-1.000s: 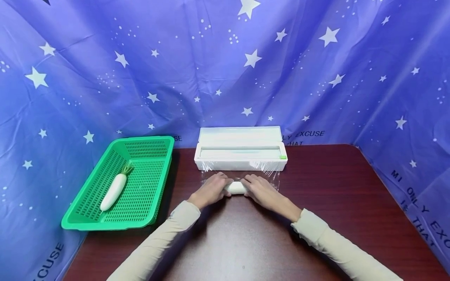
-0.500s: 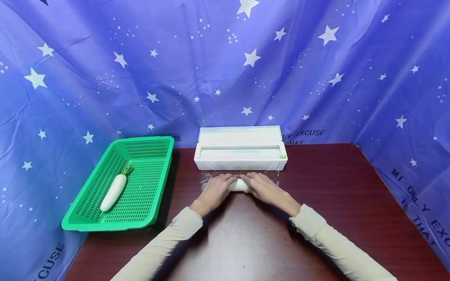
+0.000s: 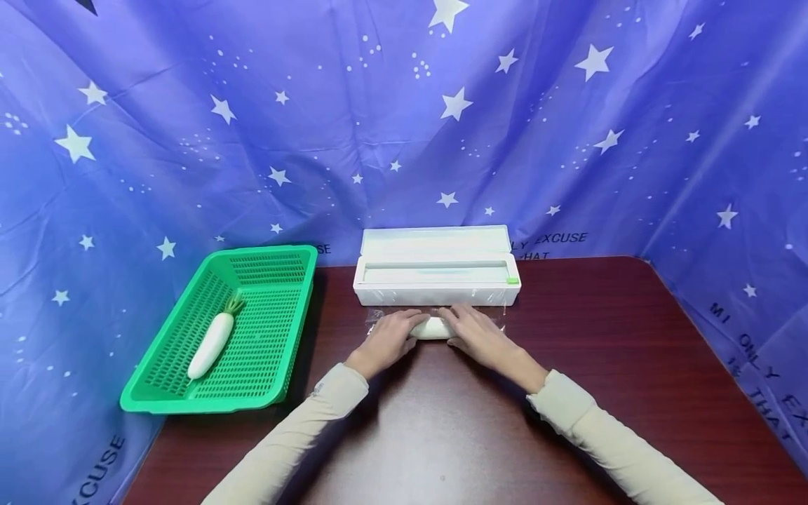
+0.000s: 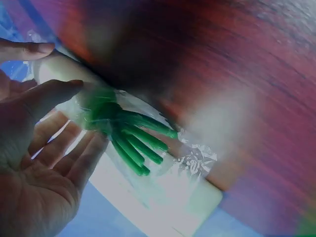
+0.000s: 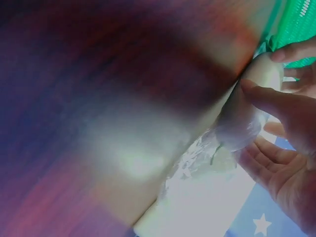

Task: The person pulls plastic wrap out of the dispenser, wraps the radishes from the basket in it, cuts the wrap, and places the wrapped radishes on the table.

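A white radish (image 3: pixel 433 328) lies crosswise on the table, with clear cling film (image 5: pixel 190 165) around it. My left hand (image 3: pixel 390 341) grips its leafy end; the left wrist view shows green stalks (image 4: pixel 138 140) under film beside the fingers. At the root end, my right hand (image 3: pixel 482 339) curls its thumb and fingers round the radish. Just beyond the hands stands a white cling film dispenser (image 3: pixel 437 294) with its lid raised. Film runs from its front edge to the radish. The middle of the radish shows between both hands.
On the left is a green perforated basket (image 3: pixel 297 337) holding another white radish (image 3: pixel 211 346) with green stalks. A small green slider (image 3: pixel 513 280) sits at the dispenser's right end. Behind the brown table (image 3: pixel 600 351) hangs a blue star-patterned curtain (image 3: pixel 404 126).
Both hands have rolled the radish forward, closer to the dispenser, and the stretch of film between them is shorter. Basket and dispenser have stayed in place; the head view has shifted slightly.
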Tool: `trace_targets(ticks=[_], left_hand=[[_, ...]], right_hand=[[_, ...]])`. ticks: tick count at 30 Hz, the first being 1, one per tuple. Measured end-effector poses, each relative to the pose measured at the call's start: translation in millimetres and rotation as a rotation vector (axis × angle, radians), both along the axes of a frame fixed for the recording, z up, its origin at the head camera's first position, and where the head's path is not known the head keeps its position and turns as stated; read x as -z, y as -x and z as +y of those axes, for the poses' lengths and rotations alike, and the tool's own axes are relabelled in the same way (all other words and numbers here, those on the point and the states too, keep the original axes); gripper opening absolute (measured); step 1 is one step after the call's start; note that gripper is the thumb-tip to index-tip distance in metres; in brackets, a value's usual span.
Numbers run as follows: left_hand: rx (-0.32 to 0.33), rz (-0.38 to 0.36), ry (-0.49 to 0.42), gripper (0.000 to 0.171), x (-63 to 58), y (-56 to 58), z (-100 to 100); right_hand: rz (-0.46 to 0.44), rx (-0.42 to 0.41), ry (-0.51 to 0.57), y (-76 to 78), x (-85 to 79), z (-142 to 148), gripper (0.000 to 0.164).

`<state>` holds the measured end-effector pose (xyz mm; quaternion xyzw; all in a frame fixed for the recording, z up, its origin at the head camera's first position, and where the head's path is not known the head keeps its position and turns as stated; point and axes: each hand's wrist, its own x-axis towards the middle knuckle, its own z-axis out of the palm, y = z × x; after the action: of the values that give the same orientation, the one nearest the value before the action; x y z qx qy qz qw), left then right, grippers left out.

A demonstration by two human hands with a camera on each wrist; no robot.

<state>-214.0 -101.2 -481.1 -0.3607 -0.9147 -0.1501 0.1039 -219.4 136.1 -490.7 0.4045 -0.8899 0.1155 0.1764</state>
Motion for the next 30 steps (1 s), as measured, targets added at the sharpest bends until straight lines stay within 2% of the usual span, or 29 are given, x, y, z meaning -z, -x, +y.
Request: trace_targets(ticks=[5,10,15,19,22,26,30], left_hand=[[0.017,-0.019,-0.013,0.049,-4.4,5.3,4.7],[-0.016,-0.011,0.05,0.054,-5.2,10.0,6.5],[-0.043,0.088,0.167,0.053,-4.2,11.6,12.2],[-0.04,0.141,0.177,0.044,1.1,14.9,16.1],[-0.038,0.142,0.148,0.038,3.4,18.6,16.1],[-0.018,0.103,0.127,0.038,2.9,23.5,13.3],[0.005,0.056,0.113,0.041,2.8,25.9,9.3]], right_hand=[[0.009,0.008,0.021,2.6,1.8,8.6,0.044],[-0.01,-0.019,0.0,8.5,-2.1,8.6,0.03],[-0.069,-0.05,-0.023,13.7,-6.5,5.2,0.025],[-0.141,-0.07,-0.008,17.9,-9.2,6.5,0.025],[-0.209,-0.083,0.017,22.1,-12.1,8.3,0.025],[-0.258,-0.061,0.051,25.5,-12.8,10.0,0.02],[-0.191,-0.037,0.048,21.4,-9.1,11.0,0.04]])
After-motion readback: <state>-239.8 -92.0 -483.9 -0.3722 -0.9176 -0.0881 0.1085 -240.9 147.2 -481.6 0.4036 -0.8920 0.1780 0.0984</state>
